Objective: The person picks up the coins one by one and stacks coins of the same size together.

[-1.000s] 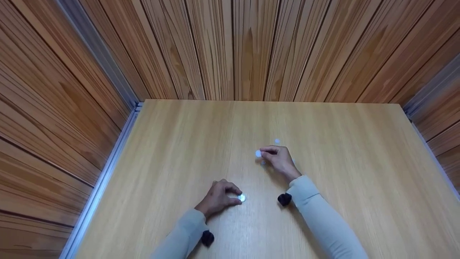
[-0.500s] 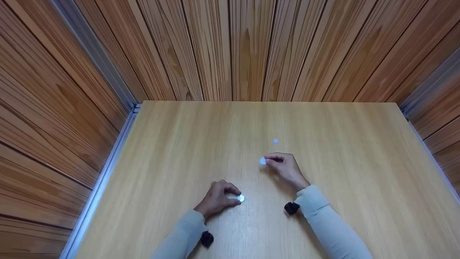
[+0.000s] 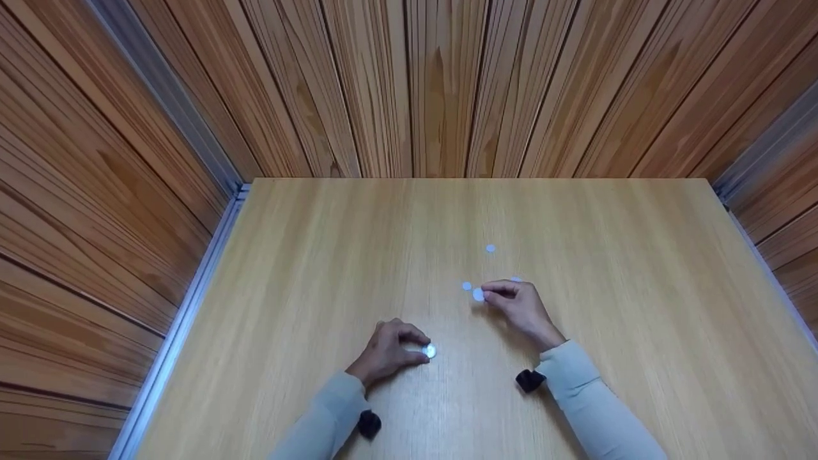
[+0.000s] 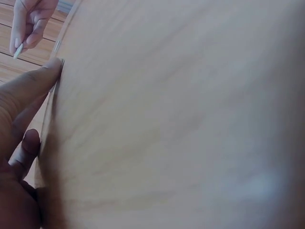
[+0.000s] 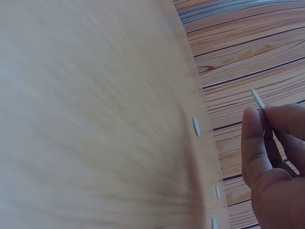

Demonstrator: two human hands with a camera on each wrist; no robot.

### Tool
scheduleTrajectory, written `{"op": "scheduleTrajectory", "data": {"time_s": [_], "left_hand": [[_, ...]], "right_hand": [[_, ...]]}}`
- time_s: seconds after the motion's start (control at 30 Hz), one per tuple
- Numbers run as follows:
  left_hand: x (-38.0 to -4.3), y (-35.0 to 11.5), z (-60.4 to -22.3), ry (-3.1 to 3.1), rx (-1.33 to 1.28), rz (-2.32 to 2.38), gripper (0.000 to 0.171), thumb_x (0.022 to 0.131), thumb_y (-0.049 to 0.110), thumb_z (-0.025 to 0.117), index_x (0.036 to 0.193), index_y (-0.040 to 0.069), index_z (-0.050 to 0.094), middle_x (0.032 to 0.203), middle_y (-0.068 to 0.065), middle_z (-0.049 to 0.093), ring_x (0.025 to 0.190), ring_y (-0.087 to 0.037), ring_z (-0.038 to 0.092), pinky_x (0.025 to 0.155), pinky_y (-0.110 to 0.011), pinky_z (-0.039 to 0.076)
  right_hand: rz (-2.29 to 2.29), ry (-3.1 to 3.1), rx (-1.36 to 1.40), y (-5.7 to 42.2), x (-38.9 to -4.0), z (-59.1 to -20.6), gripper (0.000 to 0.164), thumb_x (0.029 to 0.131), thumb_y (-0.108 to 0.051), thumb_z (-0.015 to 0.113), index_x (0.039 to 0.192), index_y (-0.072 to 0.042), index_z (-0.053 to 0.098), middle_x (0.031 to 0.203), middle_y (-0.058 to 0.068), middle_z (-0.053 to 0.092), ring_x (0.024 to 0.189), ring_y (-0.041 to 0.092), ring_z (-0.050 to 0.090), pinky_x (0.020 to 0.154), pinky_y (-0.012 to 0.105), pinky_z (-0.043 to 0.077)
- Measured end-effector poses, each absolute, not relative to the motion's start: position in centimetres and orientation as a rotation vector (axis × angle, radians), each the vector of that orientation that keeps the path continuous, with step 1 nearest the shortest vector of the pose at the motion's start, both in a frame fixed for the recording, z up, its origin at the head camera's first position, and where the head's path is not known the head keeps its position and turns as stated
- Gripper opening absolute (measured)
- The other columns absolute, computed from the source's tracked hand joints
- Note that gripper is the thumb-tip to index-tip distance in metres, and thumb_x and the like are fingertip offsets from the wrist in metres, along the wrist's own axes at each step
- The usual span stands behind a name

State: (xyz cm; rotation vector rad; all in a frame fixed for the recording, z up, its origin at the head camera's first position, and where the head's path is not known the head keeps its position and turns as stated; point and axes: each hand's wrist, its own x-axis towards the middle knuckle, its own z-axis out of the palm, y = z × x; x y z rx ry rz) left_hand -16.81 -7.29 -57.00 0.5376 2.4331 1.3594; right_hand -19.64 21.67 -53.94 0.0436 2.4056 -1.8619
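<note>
In the head view my left hand (image 3: 386, 351) rests low over the table, its thumb and forefinger curled around the edge of a small white disc (image 3: 430, 351). A faint second rim shows there, so it may be a stack; I cannot tell. My right hand (image 3: 521, 310) pinches another thin white disc (image 3: 478, 294) by its edge, above the table. The right wrist view shows this held disc (image 5: 258, 98) tilted between thumb and fingertip. Three more white discs lie near that hand: one (image 3: 466, 286) just left, one (image 3: 490, 248) farther back, one (image 3: 516, 279) partly behind the fingers.
The light wooden table (image 3: 345, 249) ends at a wood-plank wall (image 3: 377, 89) behind. A metal rail (image 3: 185, 313) runs along its left side. Black wrist cameras hang below each pale sleeve (image 3: 594, 396).
My right hand has drawn back toward me and slightly right, still pinching its disc. This bares the left and right discs on the table. My left hand has stayed in place.
</note>
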Motion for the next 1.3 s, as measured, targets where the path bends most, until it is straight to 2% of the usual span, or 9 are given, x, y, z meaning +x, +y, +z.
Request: {"op": "scheduleTrajectory", "data": {"time_s": [0.3,0.47,0.67,1.13,1.3], "left_hand": [[-16.6,-7.0,-57.1,2.45,0.534,1.358,0.021,0.076,0.022,0.087,0.096,0.023,0.08,0.093,0.018,0.071,0.089,-0.009,0.054,0.091,-0.04,0.028],[-16.8,-6.9,-57.2,2.46,0.539,1.347,0.022,0.076,0.021,0.088,0.096,0.022,0.08,0.093,0.017,0.072,0.087,-0.009,0.054,0.09,-0.039,0.028],[-16.8,-7.0,-57.2,2.463,0.534,1.342,0.021,0.077,0.021,0.087,0.096,0.021,0.08,0.093,0.016,0.072,0.088,-0.009,0.055,0.09,-0.039,0.029],[-16.6,-6.9,-56.9,2.439,0.496,1.329,0.025,0.075,0.023,0.088,0.099,0.022,0.079,0.095,0.02,0.069,0.09,-0.01,0.053,0.089,-0.036,0.032],[-16.6,-6.9,-57.0,2.47,0.558,1.334,0.023,0.076,0.022,0.088,0.098,0.022,0.079,0.096,0.018,0.07,0.089,-0.01,0.053,0.088,-0.037,0.03]], "right_hand": [[-1.827,2.407,0.065,21.9,-18.4,-54.3,0.017,0.093,-0.003,0.069,0.107,0.004,0.074,0.109,0.012,0.072,0.093,0.009,0.064,0.078,0.019,0.051],[-1.811,2.378,0.0,21.8,-17.6,-54.5,0.017,0.093,-0.001,0.068,0.107,0.008,0.072,0.106,0.015,0.072,0.088,0.008,0.066,0.076,0.021,0.052],[-1.793,2.323,-0.062,21.5,-16.3,-54.8,0.018,0.094,0.002,0.065,0.108,0.013,0.069,0.104,0.02,0.071,0.086,0.015,0.069,0.075,0.021,0.053],[-1.743,2.325,-0.071,21.0,-14.5,-55.0,0.016,0.094,0.003,0.064,0.105,0.013,0.069,0.099,0.017,0.072,0.083,0.018,0.068,0.071,0.02,0.052],[-1.692,2.345,-0.097,20.4,-13.7,-52.8,0.016,0.094,0.006,0.063,0.105,0.016,0.068,0.098,0.022,0.071,0.086,0.029,0.069,0.07,0.021,0.052]]}}
